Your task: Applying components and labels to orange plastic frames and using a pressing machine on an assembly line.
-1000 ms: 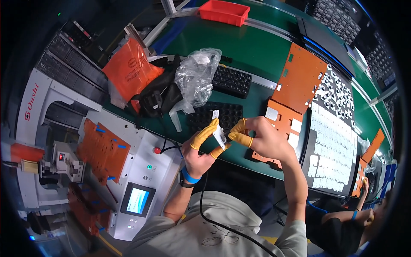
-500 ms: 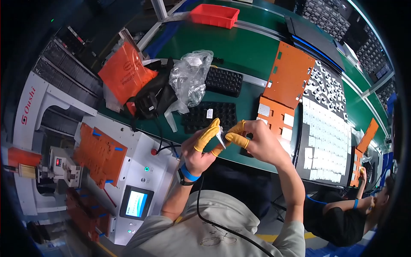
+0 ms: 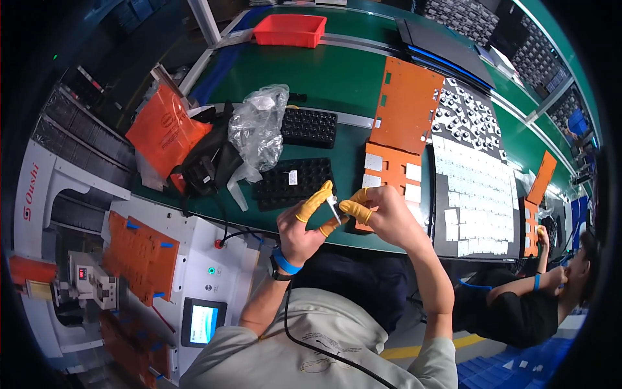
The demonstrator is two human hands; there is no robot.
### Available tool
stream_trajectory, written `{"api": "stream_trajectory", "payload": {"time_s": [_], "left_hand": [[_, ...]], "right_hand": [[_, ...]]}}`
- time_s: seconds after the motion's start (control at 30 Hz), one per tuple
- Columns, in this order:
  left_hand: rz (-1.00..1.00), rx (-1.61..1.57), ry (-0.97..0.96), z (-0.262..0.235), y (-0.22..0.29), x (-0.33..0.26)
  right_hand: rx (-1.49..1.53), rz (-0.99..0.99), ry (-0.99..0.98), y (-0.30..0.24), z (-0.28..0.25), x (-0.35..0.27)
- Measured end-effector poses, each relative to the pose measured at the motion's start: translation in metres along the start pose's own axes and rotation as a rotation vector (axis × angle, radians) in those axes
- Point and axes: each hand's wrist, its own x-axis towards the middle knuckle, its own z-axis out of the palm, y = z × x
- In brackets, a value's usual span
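Between my two hands is a small, thin white plate point(image 3: 334, 207), tilted and seen nearly edge-on. My left hand point(image 3: 302, 232), with yellow finger covers and a blue wristband, grips the plate by its ends between thumb and finger. On the other side, my right hand point(image 3: 387, 214) also wears yellow finger covers. Its thumb and fingertips are pinched together against or very close to the plate's right face. Whatever they hold there is hidden. Just beyond my left hand lies a black tray with round pockets point(image 3: 275, 183), carrying a white label.
An orange hinged fixture point(image 3: 391, 167) lies open beyond my right hand, white squares in its base. Rows of white plates point(image 3: 476, 188) cover a black board at right. Clear plastic point(image 3: 258, 129) and an orange bag point(image 3: 167, 128) lie left, above a machine point(image 3: 197, 259). A co-worker point(image 3: 518, 305) sits right.
The view has swung slightly, so the bench things appear farther left. Both hands stay at the white plate, which now shows more upright and edge-on.
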Motion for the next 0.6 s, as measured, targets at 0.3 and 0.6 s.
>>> {"api": "stream_trajectory", "payload": {"time_s": [0.3,0.6], "left_hand": [[-0.166,-0.084,-0.081,0.016,-0.003,-0.008],[-0.532,-0.527,-0.107,0.025,0.007,-0.026]], "right_hand": [[0.036,0.040,0.034,0.020,-0.002,-0.005],[0.094,-0.300,0.341,0.035,0.027,-0.016]]}}
